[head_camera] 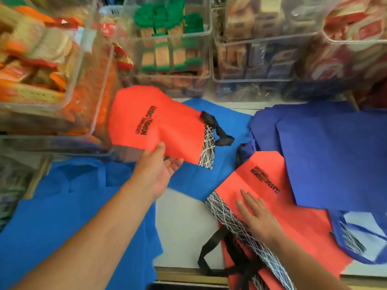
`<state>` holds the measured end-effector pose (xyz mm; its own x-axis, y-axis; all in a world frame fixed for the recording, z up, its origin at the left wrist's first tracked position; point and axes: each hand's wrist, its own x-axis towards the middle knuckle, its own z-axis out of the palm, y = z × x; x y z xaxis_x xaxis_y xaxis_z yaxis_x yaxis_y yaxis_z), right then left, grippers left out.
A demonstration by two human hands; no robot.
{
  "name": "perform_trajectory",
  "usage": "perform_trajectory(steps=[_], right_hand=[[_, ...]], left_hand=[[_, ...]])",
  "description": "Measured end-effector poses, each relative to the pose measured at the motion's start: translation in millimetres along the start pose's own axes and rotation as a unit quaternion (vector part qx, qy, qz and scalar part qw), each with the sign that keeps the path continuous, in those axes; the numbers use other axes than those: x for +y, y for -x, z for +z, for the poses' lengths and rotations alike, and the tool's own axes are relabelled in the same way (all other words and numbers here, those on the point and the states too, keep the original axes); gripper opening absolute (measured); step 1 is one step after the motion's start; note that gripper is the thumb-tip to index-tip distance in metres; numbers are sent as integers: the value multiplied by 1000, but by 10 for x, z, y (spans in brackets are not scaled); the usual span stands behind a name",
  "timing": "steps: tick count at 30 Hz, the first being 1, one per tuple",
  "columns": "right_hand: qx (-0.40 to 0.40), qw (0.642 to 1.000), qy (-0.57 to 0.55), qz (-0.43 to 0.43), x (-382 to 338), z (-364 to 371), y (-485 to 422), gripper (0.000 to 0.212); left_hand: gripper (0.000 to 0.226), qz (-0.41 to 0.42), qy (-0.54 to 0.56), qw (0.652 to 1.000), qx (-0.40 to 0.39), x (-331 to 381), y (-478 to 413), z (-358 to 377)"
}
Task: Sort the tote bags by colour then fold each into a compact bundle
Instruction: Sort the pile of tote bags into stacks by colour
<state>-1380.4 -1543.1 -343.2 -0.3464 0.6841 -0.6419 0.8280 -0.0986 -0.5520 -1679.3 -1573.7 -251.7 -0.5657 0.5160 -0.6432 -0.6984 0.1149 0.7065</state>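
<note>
My left hand (159, 170) grips the near edge of a red-orange tote bag (150, 120) with black lettering, a black-and-white scribble band and black handles, held up over the middle of the table. My right hand (257, 216) lies flat with fingers spread on a second red-orange tote bag (297, 225) of the same print, lying at the near right. A light blue tote bag (62, 206) spreads across the left. Another light blue one (226, 120) lies under the lifted bag. Darker blue tote bags (326, 155) are piled at the right.
Clear plastic bins (171, 38) packed with folded goods line the back. A stack of clear bins (41, 70) holding orange items stands at the far left. A bare patch of white table (180, 227) shows between my arms. The table's wooden front edge (188, 275) runs near me.
</note>
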Motion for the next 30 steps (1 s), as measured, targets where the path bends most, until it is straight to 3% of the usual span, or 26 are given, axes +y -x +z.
perform_trajectory(steps=[2,5,8,9,12,16,19,20,23,26,30], right_hand=[[8,991,-129,-12,-45,-38,61,71],[79,940,-333,14,-104,-199,154,92],[140,872,-469,10,-133,-458,309,70],[161,865,-476,6,-111,-516,406,64],[159,897,-411,25,0,-552,723,49],[73,914,-393,72,180,-421,867,68],[121,977,-174,40,255,-218,849,76],[144,983,-111,35,256,-157,858,79],[121,971,-200,41,268,-110,894,86],[65,950,-302,38,155,-80,939,75],[106,958,-215,-156,-332,-46,1137,63]], left_hand=[[11,-68,5,997,-26,-214,356,-114],[6,-124,-59,989,-46,-870,816,-273],[6,-178,-61,980,-68,-1444,1116,-379],[5,-189,-63,977,-80,-1613,1193,-433],[17,-207,-83,971,-89,-1987,1432,-584],[23,-259,-110,954,-104,-2195,1705,-598],[14,-250,-105,958,-89,-2189,1809,-539],[12,-247,-96,961,-77,-2169,1831,-530],[12,-224,-100,969,-40,-2128,1886,-574],[19,-196,-144,970,10,-2151,1948,-706],[19,-191,-95,977,27,-2163,2083,-812]])
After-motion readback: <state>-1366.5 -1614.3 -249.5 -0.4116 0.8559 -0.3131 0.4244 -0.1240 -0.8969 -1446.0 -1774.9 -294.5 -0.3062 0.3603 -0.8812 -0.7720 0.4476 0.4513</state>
